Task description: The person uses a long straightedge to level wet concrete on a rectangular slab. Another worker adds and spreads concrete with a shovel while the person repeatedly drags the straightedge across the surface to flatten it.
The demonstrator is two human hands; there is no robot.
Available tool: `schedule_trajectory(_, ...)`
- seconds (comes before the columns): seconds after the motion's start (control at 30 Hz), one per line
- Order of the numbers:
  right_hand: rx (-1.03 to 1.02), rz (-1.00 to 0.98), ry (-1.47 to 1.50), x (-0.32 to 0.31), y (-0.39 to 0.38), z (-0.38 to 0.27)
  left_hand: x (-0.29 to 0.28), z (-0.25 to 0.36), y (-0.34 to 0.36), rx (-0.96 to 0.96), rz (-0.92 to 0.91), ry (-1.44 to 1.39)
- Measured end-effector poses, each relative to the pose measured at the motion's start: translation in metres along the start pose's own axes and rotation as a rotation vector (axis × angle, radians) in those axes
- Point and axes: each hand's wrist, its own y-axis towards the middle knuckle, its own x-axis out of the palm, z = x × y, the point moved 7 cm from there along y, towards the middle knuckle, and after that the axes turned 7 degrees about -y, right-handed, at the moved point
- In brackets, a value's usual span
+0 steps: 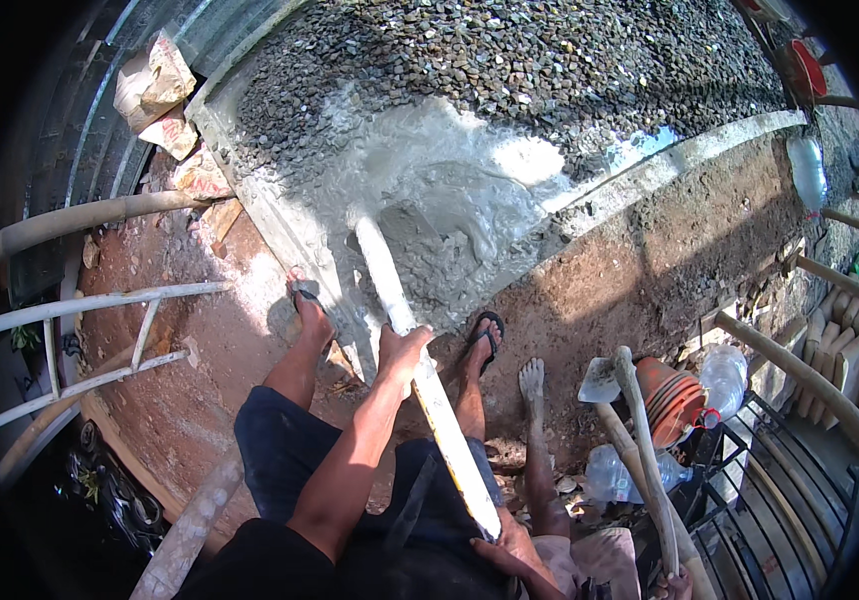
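Note:
My left hand (405,358) is wrapped around the middle of a long pale handle (435,400). My right hand (512,550) grips the same handle close to its end, low in the view near my thigh. The handle slants up and away to the left, and its far end goes into wet grey concrete mix (435,230). Whatever head the tool has is hidden in the mix. Dark gravel (510,70) lies beyond the wet patch. A raised concrete edge (690,160) borders the mix on the right.
A co-worker's bare foot (533,382) is to my right; their hand (678,585) is at a wooden handle (650,460). Stacked orange buckets (670,395) and clear plastic bottles (615,472) stand nearby. Broken stones (155,85) and wooden poles (100,300) are at left.

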Motion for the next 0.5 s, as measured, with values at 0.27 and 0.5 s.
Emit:
schedule_trajectory(0.27,-0.332,0.388,0.220,-0.054,0.144,-0.074,0.137,0.117,0.134,0.338,-0.113,0.268)
schedule_trajectory(0.5,0.087,0.017,0.626,0.013,0.142,-0.028,0.111,-0.105,0.227,-0.030,-0.032,0.829)
